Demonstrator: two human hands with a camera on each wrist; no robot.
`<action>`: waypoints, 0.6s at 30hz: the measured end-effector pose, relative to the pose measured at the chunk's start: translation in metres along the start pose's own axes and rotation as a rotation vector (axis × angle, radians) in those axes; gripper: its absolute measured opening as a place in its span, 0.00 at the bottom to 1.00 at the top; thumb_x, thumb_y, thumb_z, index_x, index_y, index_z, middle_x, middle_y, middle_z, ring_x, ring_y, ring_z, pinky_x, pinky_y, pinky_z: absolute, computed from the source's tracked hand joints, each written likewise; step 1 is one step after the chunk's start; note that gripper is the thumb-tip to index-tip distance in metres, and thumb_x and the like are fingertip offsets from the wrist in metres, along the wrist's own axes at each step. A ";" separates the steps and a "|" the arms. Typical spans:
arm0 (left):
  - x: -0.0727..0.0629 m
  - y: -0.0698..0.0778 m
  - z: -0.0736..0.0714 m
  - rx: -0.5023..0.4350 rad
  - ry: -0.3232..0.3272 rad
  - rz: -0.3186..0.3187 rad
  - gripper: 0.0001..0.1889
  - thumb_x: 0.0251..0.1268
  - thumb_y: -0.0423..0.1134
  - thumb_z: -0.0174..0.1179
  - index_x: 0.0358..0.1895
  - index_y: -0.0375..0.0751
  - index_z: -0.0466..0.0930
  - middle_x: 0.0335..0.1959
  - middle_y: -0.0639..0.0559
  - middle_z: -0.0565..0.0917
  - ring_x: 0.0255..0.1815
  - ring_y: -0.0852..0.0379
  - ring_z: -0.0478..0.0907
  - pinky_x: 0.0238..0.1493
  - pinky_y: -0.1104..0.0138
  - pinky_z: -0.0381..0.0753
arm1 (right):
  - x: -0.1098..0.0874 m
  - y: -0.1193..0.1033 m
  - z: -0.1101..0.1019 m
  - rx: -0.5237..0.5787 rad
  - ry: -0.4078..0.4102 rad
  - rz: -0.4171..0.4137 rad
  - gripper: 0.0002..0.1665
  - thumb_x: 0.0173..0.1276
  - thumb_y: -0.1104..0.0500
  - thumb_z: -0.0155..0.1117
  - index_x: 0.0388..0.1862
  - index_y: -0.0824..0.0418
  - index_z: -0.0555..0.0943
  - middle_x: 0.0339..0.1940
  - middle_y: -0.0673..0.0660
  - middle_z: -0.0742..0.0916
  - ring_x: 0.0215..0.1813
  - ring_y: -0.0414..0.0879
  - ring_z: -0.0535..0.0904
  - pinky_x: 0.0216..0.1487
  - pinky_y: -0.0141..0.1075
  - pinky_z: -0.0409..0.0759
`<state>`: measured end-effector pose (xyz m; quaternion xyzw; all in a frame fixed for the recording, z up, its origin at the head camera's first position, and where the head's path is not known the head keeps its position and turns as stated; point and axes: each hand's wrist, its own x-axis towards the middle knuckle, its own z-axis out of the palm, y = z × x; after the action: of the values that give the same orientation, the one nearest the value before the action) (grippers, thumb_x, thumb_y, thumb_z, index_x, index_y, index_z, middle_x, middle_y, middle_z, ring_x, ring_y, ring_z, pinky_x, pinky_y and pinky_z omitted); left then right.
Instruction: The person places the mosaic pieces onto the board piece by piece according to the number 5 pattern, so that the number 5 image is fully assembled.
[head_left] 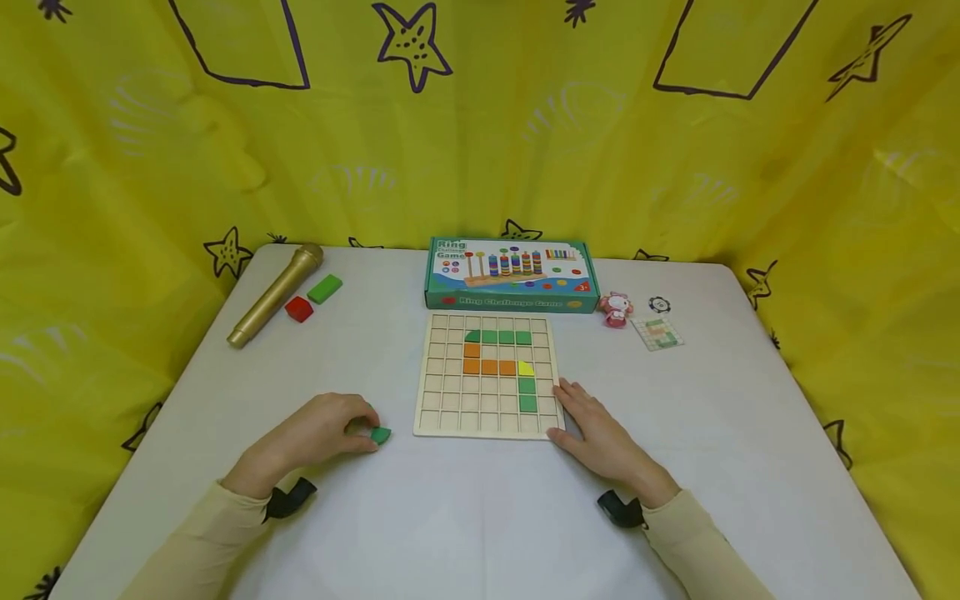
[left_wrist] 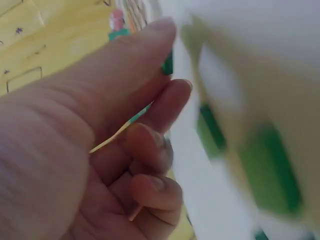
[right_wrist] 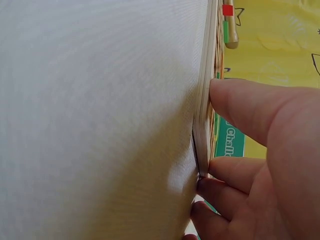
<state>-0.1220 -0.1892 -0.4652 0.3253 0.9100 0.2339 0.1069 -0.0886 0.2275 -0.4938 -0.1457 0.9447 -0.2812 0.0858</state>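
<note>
My left hand [head_left: 324, 429] pinches a small green quarter-round piece [head_left: 381, 435] between thumb and fingertips, left of the board. In the left wrist view, that green piece [left_wrist: 168, 64] shows only partly behind the thumb. A wooden grid board [head_left: 442, 406] lies flat in the middle of the table. Green pieces [head_left: 506, 337], orange pieces [head_left: 489, 367] and a yellow piece [head_left: 526, 368] sit in its cells as a winding path. My right hand [head_left: 600, 437] rests at the board's lower right corner, thumb on the front edge and fingers along the right edge.
Green blocks [left_wrist: 270, 175] lie under my left hand, hidden in the head view. Farther back are a gold microphone [head_left: 277, 296], a red block [head_left: 299, 309], a green block [head_left: 325, 288], a game box [head_left: 510, 277], a pink figurine [head_left: 617, 309], a chip [head_left: 659, 304] and a pattern card [head_left: 658, 333].
</note>
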 end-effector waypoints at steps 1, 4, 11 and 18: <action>0.004 0.004 0.001 -0.007 0.003 0.016 0.11 0.55 0.43 0.73 0.39 0.45 0.85 0.35 0.63 0.82 0.32 0.64 0.75 0.37 0.67 0.77 | 0.000 0.000 0.000 -0.002 -0.001 0.000 0.43 0.70 0.51 0.64 0.75 0.69 0.59 0.77 0.64 0.59 0.77 0.61 0.48 0.70 0.58 0.51; 0.021 0.020 0.005 -0.034 0.008 0.064 0.10 0.56 0.42 0.73 0.39 0.43 0.85 0.34 0.61 0.83 0.26 0.65 0.70 0.31 0.69 0.74 | 0.000 0.000 0.000 0.002 0.000 0.001 0.43 0.70 0.52 0.64 0.75 0.69 0.59 0.77 0.64 0.59 0.77 0.60 0.48 0.70 0.57 0.51; 0.067 0.054 0.018 -0.064 0.009 0.169 0.08 0.58 0.39 0.71 0.39 0.42 0.86 0.32 0.60 0.83 0.20 0.67 0.65 0.24 0.71 0.69 | -0.001 0.000 0.000 0.005 -0.001 -0.007 0.43 0.70 0.52 0.64 0.75 0.69 0.58 0.77 0.64 0.59 0.77 0.60 0.48 0.70 0.57 0.51; 0.109 0.080 0.038 -0.055 0.008 0.265 0.06 0.60 0.39 0.69 0.37 0.42 0.85 0.30 0.59 0.83 0.22 0.66 0.69 0.27 0.73 0.72 | 0.000 0.001 -0.001 0.011 -0.011 0.001 0.43 0.70 0.50 0.64 0.75 0.68 0.58 0.77 0.62 0.59 0.77 0.60 0.48 0.70 0.56 0.53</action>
<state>-0.1488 -0.0520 -0.4628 0.4386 0.8528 0.2719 0.0805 -0.0890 0.2290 -0.4935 -0.1461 0.9428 -0.2852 0.0920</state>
